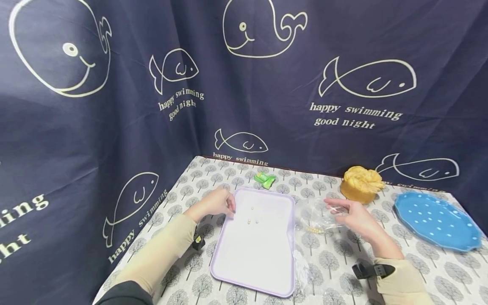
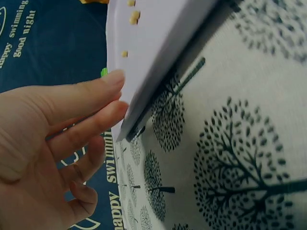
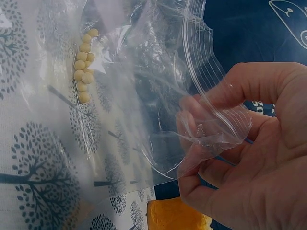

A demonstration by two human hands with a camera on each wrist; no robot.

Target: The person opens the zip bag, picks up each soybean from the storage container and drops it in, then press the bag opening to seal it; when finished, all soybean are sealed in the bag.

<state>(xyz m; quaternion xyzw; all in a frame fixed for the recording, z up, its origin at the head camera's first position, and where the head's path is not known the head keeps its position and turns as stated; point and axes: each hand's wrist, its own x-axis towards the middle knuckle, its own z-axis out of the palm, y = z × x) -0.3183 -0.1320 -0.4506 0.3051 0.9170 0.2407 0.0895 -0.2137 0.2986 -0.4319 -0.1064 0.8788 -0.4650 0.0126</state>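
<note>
A pale lilac tray [image 1: 244, 262] lies in the middle of the table with three small beige beans [image 1: 253, 219] on it. My left hand [image 1: 219, 203] rests at the tray's left rim [image 2: 144, 91], fingertips [image 2: 112, 79] touching the edge, holding nothing. My right hand [image 1: 352, 214] pinches the zip edge of a clear plastic bag [image 1: 316, 216] to the right of the tray. In the right wrist view the bag [image 3: 144, 96] hangs crumpled from my fingers [image 3: 240, 91], with several beans [image 3: 82, 64] gathered in its lower corner.
A tree-patterned cloth [image 1: 335, 262] covers the table. A blue dotted plate [image 1: 438, 220] lies at the right, a yellow bun-like object [image 1: 360, 184] behind it, a green wrapper [image 1: 264, 179] beyond the tray. Dark whale-print curtains [image 1: 95, 106] close in the back and left.
</note>
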